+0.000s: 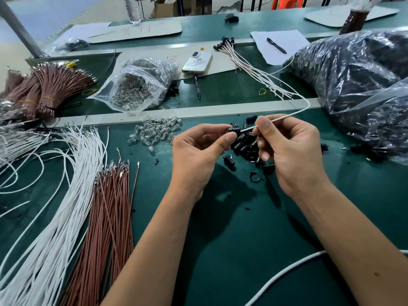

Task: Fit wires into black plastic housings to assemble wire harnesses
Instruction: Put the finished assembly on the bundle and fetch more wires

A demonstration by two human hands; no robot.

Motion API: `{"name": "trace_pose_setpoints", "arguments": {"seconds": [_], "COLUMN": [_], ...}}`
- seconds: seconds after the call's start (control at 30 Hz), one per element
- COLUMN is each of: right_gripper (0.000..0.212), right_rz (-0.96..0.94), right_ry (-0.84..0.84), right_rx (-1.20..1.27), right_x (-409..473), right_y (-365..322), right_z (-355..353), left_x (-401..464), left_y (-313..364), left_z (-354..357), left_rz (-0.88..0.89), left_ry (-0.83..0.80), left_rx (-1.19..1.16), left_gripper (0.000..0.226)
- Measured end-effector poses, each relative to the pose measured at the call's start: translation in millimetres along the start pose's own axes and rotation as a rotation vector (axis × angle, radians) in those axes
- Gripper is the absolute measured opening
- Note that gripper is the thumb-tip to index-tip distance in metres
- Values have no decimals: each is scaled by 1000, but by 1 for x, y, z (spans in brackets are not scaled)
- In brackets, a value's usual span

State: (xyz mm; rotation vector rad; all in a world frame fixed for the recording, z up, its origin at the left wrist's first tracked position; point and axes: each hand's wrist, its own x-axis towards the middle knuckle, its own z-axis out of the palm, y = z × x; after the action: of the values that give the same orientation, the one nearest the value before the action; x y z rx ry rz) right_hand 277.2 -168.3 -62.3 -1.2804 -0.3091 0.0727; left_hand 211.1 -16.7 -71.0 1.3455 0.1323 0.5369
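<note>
My left hand (198, 151) pinches a small black plastic housing (233, 128) between thumb and fingers. My right hand (289, 149) grips a thin white wire (287, 115) whose near end meets the housing; the wire arcs away up to the right. Under both hands lies a pile of loose black housings (247, 146) on the green mat. White wires (55, 195) and brown wires (112, 206) lie fanned out at the left. Several finished harnesses (249, 62) with black ends lie at the back centre.
Clear small bulbs (156, 131) are scattered ahead of my left hand, with an open bag of them (136, 85) behind. A big plastic bag of black parts (357, 85) fills the right. Bundled brown wires (50, 89), a phone (197, 61), pens and paper lie further back. A white cable (287, 272) crosses the near right.
</note>
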Motion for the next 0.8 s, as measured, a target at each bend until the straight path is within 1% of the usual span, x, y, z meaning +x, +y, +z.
{"name": "trace_pose_setpoints", "arguments": {"seconds": [0.17, 0.3, 0.4, 0.53, 0.7, 0.8], "right_gripper": [14, 20, 20, 20, 17, 19], "right_rz": [10, 29, 38, 48, 35, 34], "right_ry": [-10, -18, -22, -31, -34, -31], "right_rx": [41, 50, 56, 76, -23, -55], "right_x": [-2, -4, -4, -4, -3, -3], "right_y": [0, 2, 2, 1, 1, 1], "right_z": [2, 5, 6, 5, 4, 3], "left_x": [-1, -2, -2, -2, -3, -4], "left_y": [-1, -2, -1, -2, 0, -1], "left_z": [1, 4, 3, 2, 1, 1], "left_rz": [0, 2, -1, 9, 66, 100], "left_ry": [-7, -12, -8, -12, -1, -23], "left_rx": [27, 51, 65, 163, 230, 301], "left_gripper": [12, 12, 11, 12, 12, 10]}}
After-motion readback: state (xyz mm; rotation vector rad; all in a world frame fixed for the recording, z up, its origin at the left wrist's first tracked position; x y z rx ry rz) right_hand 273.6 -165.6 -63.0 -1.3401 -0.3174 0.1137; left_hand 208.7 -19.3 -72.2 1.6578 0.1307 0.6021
